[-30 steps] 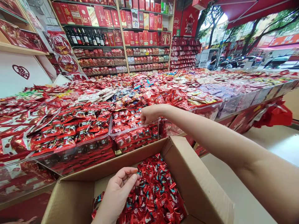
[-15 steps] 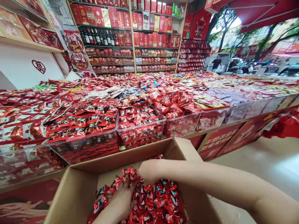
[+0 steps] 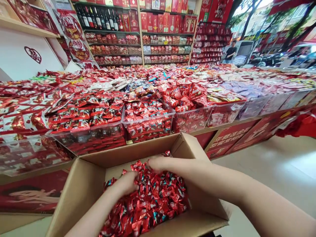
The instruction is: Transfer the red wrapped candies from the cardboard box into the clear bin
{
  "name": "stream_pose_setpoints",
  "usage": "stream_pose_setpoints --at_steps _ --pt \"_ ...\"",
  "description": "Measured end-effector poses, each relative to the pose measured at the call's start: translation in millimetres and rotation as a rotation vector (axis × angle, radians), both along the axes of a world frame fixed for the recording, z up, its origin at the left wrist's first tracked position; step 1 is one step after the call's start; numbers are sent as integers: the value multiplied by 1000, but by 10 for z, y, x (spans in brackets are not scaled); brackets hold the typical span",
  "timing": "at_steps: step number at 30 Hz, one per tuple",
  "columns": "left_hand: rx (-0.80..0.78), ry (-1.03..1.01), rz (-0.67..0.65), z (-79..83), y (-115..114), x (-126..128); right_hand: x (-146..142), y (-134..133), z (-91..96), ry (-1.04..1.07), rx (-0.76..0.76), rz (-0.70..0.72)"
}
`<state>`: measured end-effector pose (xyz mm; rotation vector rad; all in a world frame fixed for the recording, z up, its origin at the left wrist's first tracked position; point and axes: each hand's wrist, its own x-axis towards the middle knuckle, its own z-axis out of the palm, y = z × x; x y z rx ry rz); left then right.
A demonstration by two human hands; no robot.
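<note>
An open cardboard box (image 3: 86, 177) sits in front of me, filled with small red-wrapped candies (image 3: 153, 200). Both hands are down in the pile at the box's far side. My left hand (image 3: 127, 184) digs into the candies, its fingers buried among the wrappers. My right hand (image 3: 158, 163) lies over the pile's far end with its fingers curled into the candies. The two hands are close together. Just beyond the box stands a clear plastic bin (image 3: 148, 121) holding the same kind of red candies.
A long display counter (image 3: 229, 138) carries many clear bins heaped with red packets. Shelves (image 3: 138, 33) of red boxes and bottles line the back wall. A person (image 3: 230, 52) stands far off by the street. Pale floor (image 3: 283, 171) lies to the right.
My right hand came back from the clear bin down into the box. My left hand sank from above the pile into the candies. The view tilted down slightly.
</note>
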<state>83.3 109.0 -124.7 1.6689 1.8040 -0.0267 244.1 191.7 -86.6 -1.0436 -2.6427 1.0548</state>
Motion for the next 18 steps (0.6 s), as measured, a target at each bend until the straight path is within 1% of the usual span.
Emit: stream_pose_setpoints --at_steps 3,5,7,10,13,14,15,16,18 --pt "72 -151 118 198 45 -115 -38 80 -46 -28 -97 74" --pt "98 -314 165 354 29 -129 -9 117 -13 13 -157 103" --pt "110 -495 197 492 -11 -75 33 129 45 63 -208 119" --pt "145 -712 281 626 -62 65 74 101 132 197 -290 96" --pt "197 -854 413 693 -78 156 81 44 213 397 -385 23" --pt "220 -897 458 712 -82 169 83 24 242 458 -376 10" --pt "245 -939 500 733 -87 175 86 3 272 512 -334 8" --pt "272 -978 537 757 -95 179 92 -17 303 571 -264 11" --pt "324 -1050 585 816 -120 189 114 -53 360 687 -47 68"
